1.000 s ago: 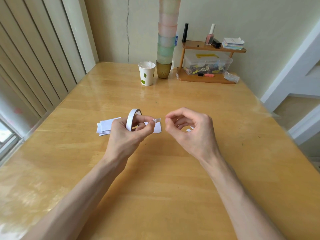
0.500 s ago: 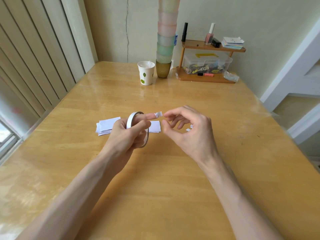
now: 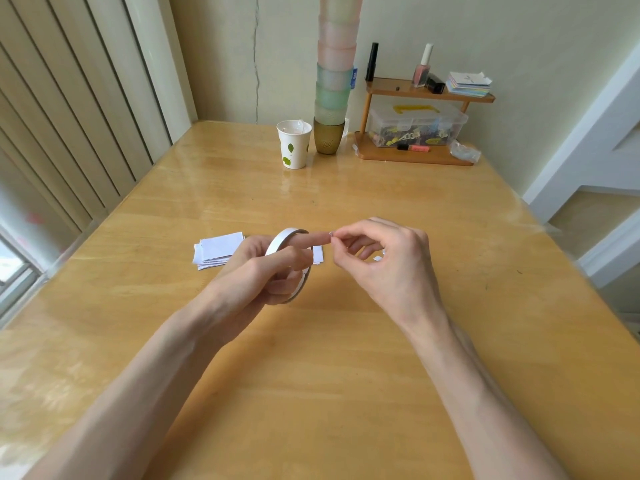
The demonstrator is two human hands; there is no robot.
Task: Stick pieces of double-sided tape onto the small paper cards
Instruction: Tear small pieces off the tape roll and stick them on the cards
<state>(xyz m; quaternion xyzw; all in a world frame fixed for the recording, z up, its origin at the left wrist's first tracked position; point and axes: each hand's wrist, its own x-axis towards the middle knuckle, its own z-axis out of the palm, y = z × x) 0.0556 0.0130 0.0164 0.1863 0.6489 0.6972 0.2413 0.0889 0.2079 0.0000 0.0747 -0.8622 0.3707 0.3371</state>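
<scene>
My left hand (image 3: 263,271) holds a thin white roll of double-sided tape (image 3: 284,240) upright, with the index finger pushed through the ring and stretched to the right. A small tape piece (image 3: 330,233) sits at that fingertip. My right hand (image 3: 384,265) pinches this piece between thumb and forefinger. A stack of small white paper cards (image 3: 216,249) lies on the wooden table (image 3: 346,375) just behind my left hand; more white paper (image 3: 318,254) shows behind the roll. Small white scraps (image 3: 377,258) lie under my right hand.
At the table's far end stand a white paper cup with leaf prints (image 3: 293,144), a tall stack of pastel cups (image 3: 334,74) and a small wooden shelf (image 3: 415,155) with a clear box, bottles and note papers. Vertical blinds (image 3: 69,116) hang left.
My left index finger has straightened through the roll, which dropped lower in my hand. My right hand's thumb and forefinger closed onto the tape piece at that fingertip.
</scene>
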